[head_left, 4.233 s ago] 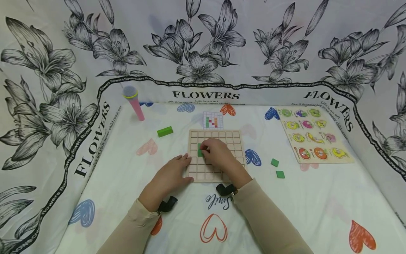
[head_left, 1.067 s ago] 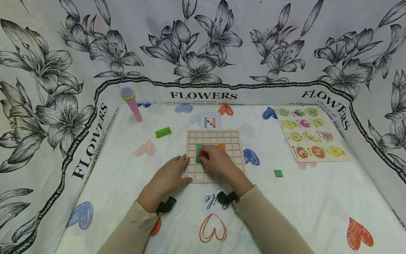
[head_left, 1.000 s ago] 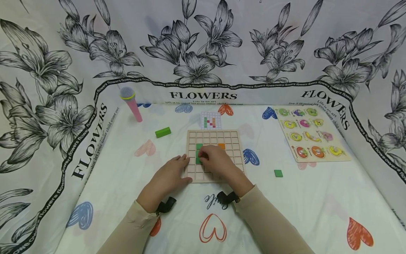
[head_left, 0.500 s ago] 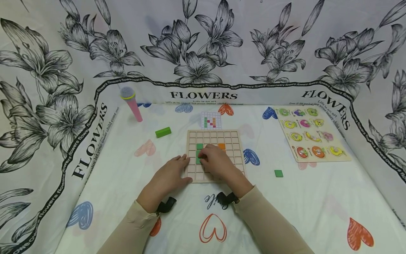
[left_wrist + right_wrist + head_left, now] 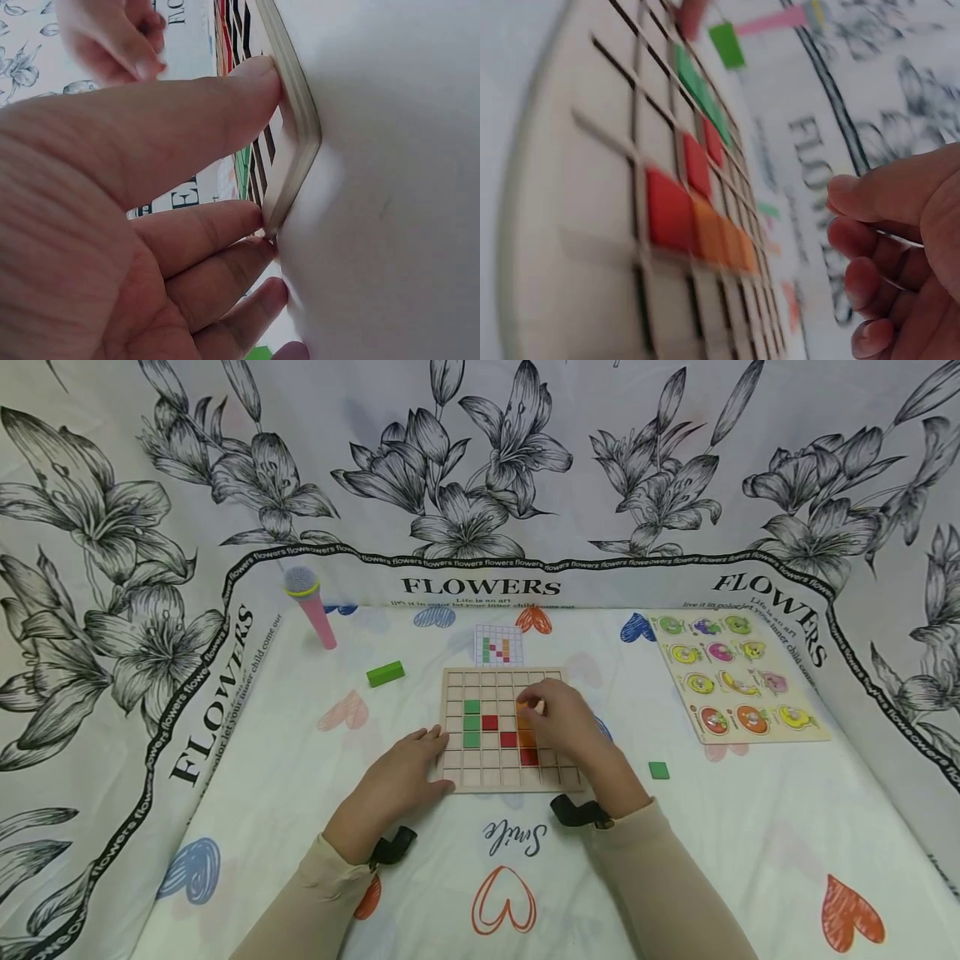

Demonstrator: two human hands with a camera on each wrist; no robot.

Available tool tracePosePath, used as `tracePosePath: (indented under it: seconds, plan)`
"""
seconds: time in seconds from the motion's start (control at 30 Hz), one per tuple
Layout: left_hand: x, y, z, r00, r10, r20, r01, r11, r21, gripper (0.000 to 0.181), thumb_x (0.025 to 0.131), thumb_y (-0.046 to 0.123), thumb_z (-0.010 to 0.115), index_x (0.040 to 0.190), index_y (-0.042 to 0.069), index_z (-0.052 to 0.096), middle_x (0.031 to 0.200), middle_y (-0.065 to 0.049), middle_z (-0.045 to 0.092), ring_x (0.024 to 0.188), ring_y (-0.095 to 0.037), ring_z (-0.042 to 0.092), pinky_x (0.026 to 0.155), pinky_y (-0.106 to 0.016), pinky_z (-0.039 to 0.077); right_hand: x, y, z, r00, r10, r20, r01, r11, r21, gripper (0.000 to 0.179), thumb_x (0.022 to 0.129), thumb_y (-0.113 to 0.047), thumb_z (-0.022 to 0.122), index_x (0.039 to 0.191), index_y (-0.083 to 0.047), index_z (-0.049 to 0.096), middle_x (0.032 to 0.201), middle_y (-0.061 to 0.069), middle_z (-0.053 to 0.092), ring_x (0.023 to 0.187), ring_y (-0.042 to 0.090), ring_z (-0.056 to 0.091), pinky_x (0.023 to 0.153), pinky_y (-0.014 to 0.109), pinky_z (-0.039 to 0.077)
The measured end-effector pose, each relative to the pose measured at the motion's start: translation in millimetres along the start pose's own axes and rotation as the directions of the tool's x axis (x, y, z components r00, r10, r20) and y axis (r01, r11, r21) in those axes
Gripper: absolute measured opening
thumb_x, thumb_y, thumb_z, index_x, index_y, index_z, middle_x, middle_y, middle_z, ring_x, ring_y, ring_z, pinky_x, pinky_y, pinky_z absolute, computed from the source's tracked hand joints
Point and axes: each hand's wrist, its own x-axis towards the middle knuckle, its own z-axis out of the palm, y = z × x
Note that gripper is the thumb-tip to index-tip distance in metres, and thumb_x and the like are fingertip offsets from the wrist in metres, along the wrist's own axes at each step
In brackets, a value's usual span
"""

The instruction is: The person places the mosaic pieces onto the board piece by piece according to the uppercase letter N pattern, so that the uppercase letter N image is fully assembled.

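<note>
A wooden grid board [image 5: 472,775] lies mid-table. My left hand [image 5: 397,781] rests at its near left corner, fingers against the side; in the left wrist view the thumb [image 5: 247,97] lies along the board's front edge. Over the board's right part is my right hand [image 5: 566,718], fingers loosely bent, nothing visible between thumb and fingertips in the right wrist view. Several green tiles [image 5: 471,723] form a column on the grid. Red tiles [image 5: 490,722] step diagonally down to the right. Orange tiles [image 5: 724,236] form another column, partly covered by my right hand in the head view.
One loose green tile [image 5: 658,770] lies right of the board. Behind the board is a pattern card [image 5: 498,645]. A green block [image 5: 386,674] and a pink toy microphone [image 5: 318,618] are at the back left, a fruit puzzle board [image 5: 738,681] at the right.
My right hand has moved from the green column to the orange one, uncovering the red tiles. The green column has grown; one of two loose green tiles has left the table. My left hand stays put.
</note>
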Motion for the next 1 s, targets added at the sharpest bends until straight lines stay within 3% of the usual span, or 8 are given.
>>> tracePosePath:
  seconds: [0.17, 0.27, 0.47, 0.63, 0.8, 1.0]
  plan:
    - [0.5, 0.0, 0.7, 1.000, -0.004, 0.004, 0.004, 1.000, 0.003, 0.081, 0.095, 0.029, 0.086, 0.164, 0.006, 0.050, 0.173, -0.013, 0.044, 0.162, -0.038, 0.039, 0.127, -0.058, 0.042, -24.8, 50, -46, 0.995, 0.093, 0.029, -0.093, 0.995, -0.023, 0.027, 0.106, -0.019, 0.072, 0.130, -0.008, 0.075, 0.117, 0.010, 0.069, 0.097, 0.027, 0.058, 0.072, 0.034, 0.053]
    - [0.9, 0.2, 1.0, 1.000, -0.008, 0.007, 0.008, 1.000, 0.003, 0.081, 0.096, 0.030, 0.085, 0.164, 0.006, 0.049, 0.173, -0.012, 0.044, 0.162, -0.038, 0.039, 0.127, -0.058, 0.041, -45.3, 83, -68, 0.987, 0.148, 0.062, -0.144, 0.987, -0.070, 0.029, 0.106, -0.020, 0.071, 0.131, -0.007, 0.075, 0.118, 0.013, 0.070, 0.097, 0.028, 0.059, 0.073, 0.034, 0.052]
    - [0.8, 0.8, 1.1, 1.000, -0.012, 0.010, 0.012, 1.000, 0.011, 0.080, 0.096, 0.030, 0.084, 0.164, 0.007, 0.049, 0.174, -0.013, 0.043, 0.162, -0.039, 0.039, 0.126, -0.059, 0.042, -89.6, 127, -88, 0.968, 0.213, 0.131, -0.198, 0.972, -0.124, 0.029, 0.102, -0.020, 0.075, 0.128, -0.009, 0.078, 0.119, 0.013, 0.070, 0.098, 0.027, 0.057, 0.079, 0.035, 0.050]
    - [0.0, 0.1, 0.4, 1.000, -0.004, 0.006, 0.004, 1.000, 0.015, 0.080, 0.096, 0.030, 0.084, 0.164, 0.006, 0.049, 0.174, -0.013, 0.043, 0.162, -0.039, 0.039, 0.127, -0.059, 0.041, -110.0, 143, -87, 0.978, 0.182, 0.099, -0.170, 0.979, -0.116, 0.030, 0.098, -0.016, 0.079, 0.128, -0.009, 0.078, 0.112, 0.008, 0.069, 0.095, 0.024, 0.056, 0.080, 0.035, 0.049]
    - [0.1, -0.4, 0.2, 1.000, 0.001, 0.004, -0.001, 1.000, 0.010, 0.080, 0.097, 0.030, 0.084, 0.164, 0.006, 0.049, 0.174, -0.014, 0.043, 0.162, -0.039, 0.038, 0.128, -0.059, 0.040, -114.7, 147, -84, 0.985, 0.162, 0.052, -0.156, 0.983, -0.096, 0.027, 0.098, -0.013, 0.079, 0.125, -0.008, 0.077, 0.106, 0.007, 0.067, 0.092, 0.022, 0.055, 0.077, 0.034, 0.048]
    - [0.0, 0.2, -0.1, 1.000, -0.010, 0.013, 0.010, 1.000, 0.008, 0.080, 0.096, 0.030, 0.084, 0.164, 0.006, 0.049, 0.174, -0.012, 0.042, 0.162, -0.039, 0.038, 0.128, -0.059, 0.040, -113.2, 147, -82, 0.971, 0.238, 0.012, -0.236, 0.968, -0.084, 0.027, 0.099, -0.016, 0.079, 0.122, -0.005, 0.071, 0.103, 0.009, 0.067, 0.092, 0.024, 0.058, 0.076, 0.035, 0.049]
